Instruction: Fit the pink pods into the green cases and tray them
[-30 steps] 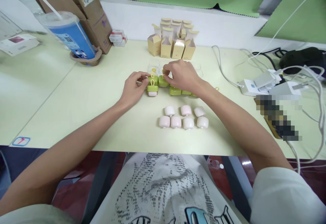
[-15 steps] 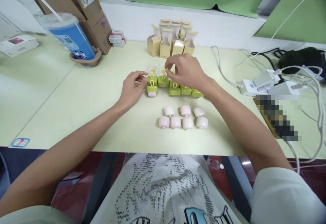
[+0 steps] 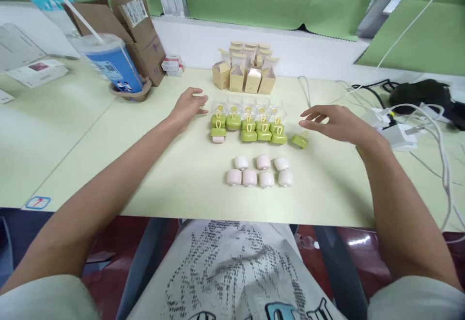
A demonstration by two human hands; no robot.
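Observation:
My left hand (image 3: 191, 107) hovers left of the small green cases, fingers apart and holding nothing. To the right, my right hand (image 3: 332, 121) is open and empty above the table, close to a single green cap (image 3: 300, 140) with a loop that lies tilted apart from the others. Between my hands stand green cases with yellow loops (image 3: 249, 135) in two rows. The front left one (image 3: 218, 136) shows a pale pink part below its green top. Clear plastic cups (image 3: 249, 104) line up behind them. Nearer me sit several rounded white and pale pink pieces (image 3: 249, 178).
Small open yellow boxes (image 3: 237, 78) stand against the wall. At the back left are a blue drink cup (image 3: 118, 68) in a holder, a brown carton (image 3: 145, 43) and small white boxes (image 3: 173, 65). White chargers and cables (image 3: 403, 136) lie at the right.
My right hand has moved right, away from the green cases, uncovering the clear cups and the tilted green cap. My left hand has drawn back slightly from the left case. The view has shifted a little.

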